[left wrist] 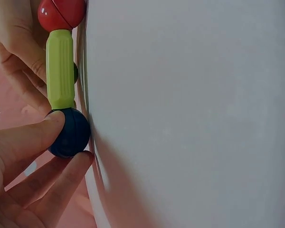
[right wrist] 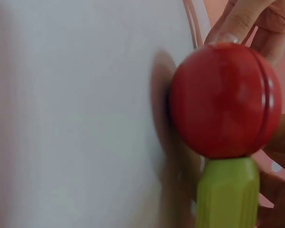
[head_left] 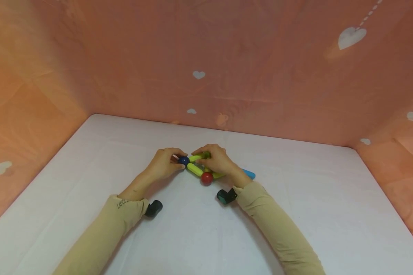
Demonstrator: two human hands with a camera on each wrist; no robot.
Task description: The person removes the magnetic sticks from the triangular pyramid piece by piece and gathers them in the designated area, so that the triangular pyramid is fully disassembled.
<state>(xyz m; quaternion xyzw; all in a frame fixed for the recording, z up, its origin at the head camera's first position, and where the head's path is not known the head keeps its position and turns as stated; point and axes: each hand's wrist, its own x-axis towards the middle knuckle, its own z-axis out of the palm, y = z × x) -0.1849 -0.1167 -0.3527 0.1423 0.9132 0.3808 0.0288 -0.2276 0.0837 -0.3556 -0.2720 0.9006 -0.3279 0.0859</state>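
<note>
Left hand pinches blue ball; right hand grips green rods mid-table, red ball attached. Risk: a sideways tug could pop a ball off and let it roll.

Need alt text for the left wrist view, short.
A left hand pinches a dark blue ball joined to a ribbed lime-green plastic rod, which ends in a glossy red ball at the top edge. The piece lies against a white tabletop; the other hand's fingers sit behind the rod.
</note>
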